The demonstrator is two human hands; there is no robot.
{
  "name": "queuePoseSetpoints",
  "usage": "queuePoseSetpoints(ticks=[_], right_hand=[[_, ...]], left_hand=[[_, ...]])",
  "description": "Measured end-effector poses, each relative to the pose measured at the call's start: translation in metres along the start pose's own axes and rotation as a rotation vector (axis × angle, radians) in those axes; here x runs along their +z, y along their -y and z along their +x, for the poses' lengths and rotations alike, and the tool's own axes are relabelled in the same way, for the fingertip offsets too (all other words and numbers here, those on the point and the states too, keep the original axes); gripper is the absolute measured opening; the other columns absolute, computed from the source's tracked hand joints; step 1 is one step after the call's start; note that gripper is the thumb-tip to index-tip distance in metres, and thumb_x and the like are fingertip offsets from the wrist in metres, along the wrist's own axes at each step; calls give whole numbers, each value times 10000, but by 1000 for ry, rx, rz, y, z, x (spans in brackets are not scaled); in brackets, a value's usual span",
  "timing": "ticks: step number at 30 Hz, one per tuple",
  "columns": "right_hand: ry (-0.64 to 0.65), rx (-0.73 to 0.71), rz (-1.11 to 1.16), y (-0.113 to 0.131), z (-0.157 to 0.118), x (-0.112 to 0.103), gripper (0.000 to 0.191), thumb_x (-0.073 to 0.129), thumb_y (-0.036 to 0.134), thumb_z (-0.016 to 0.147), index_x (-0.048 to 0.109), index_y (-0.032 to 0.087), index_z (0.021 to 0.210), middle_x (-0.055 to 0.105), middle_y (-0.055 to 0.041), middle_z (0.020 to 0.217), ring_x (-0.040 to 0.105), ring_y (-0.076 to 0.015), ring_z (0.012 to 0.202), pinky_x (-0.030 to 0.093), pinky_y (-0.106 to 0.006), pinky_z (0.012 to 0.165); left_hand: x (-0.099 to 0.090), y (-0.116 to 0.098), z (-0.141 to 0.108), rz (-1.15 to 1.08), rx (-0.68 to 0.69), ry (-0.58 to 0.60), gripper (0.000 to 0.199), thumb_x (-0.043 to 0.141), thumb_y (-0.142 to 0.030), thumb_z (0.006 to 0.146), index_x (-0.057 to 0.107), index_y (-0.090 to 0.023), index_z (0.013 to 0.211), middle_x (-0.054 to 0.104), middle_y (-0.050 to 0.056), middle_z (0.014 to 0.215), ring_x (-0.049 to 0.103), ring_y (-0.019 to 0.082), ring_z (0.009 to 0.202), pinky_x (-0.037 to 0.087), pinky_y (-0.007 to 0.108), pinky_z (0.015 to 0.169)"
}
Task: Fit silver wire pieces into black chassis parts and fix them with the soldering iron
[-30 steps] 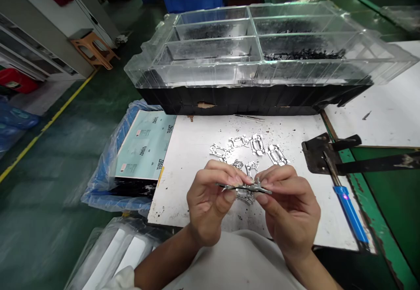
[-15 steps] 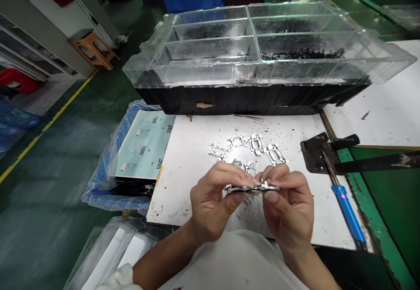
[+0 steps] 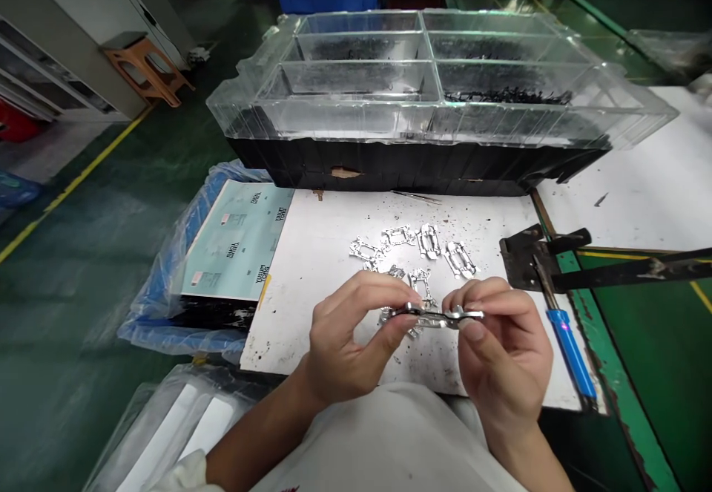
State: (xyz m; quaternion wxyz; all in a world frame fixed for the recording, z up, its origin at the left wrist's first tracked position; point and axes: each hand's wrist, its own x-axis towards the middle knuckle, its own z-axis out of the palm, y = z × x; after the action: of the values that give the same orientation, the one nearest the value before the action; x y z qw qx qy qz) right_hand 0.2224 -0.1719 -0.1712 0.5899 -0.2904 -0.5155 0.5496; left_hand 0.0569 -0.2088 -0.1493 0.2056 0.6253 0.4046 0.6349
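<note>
Between both hands a small silvery metal frame part (image 3: 437, 320) is held edge-on above the table. My left hand (image 3: 359, 332) pinches its left end between thumb and fingers. At the other end my right hand (image 3: 500, 336) grips it the same way, thumb below and fingers above. Beyond the hands several similar metal frames lie loose on the white tabletop, among them one upright-lying frame (image 3: 428, 241), one to its right (image 3: 460, 260) and one at the left (image 3: 365, 249). Some pieces nearest me are partly hidden behind the held part.
A clear compartmented tray (image 3: 356, 117) with black bits stands on a black base (image 3: 411, 169) at the back. A blue-handled soldering iron (image 3: 572, 355) rests in a dark metal holder (image 3: 523, 258) on the right. Left is a plastic-lined bin (image 3: 147, 321) with a pale green sheet (image 3: 231, 236). Tweezers (image 3: 417, 197) lie behind.
My hands have moved slightly apart along the metal part, the right one shifting right. The part is tilted a little differently, and the whole view has shifted slightly.
</note>
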Motion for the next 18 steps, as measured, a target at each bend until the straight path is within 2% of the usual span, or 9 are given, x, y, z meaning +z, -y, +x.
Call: queuePoseSetpoints(ticks=[4,7,12,15,18], right_hand=[[14,-84,-63,6,-3,6,152,687,139,899,673,250,1002,548,-31,865,563,-188,793,507,-352,676],[27,-128,-88,9,-6,12,206,682,91,888,676,245,1025,558,-35,870,567,-189,796,504,-347,660],[39,-147,-139,14,-12,20,283,664,13,861,673,234,1039,560,-33,875,572,-186,796,504,-346,654],[42,-150,-196,14,-12,21,305,663,1,857,668,235,1053,563,-32,879,579,-181,794,508,-326,632],[24,-110,-258,12,-10,17,246,673,37,874,665,235,1020,574,-36,891,577,-172,809,506,-294,623]], left_hand=[[5,0,-9,-140,-129,-80,167,656,-138,928,685,-186,1086,706,67,925,704,199,824,602,336,692],[10,1,-14,-261,-221,-130,118,615,-173,966,673,-198,1065,680,54,915,693,189,840,590,333,719],[16,-1,-16,-396,-275,-238,84,598,-208,979,675,-203,1012,650,38,875,672,174,810,575,318,704],[17,1,-17,-431,-325,-264,83,591,-200,979,673,-199,993,640,34,862,659,165,772,563,307,678],[15,5,-19,-394,-386,-247,77,593,-197,979,669,-194,989,663,40,875,664,166,795,556,305,717]])
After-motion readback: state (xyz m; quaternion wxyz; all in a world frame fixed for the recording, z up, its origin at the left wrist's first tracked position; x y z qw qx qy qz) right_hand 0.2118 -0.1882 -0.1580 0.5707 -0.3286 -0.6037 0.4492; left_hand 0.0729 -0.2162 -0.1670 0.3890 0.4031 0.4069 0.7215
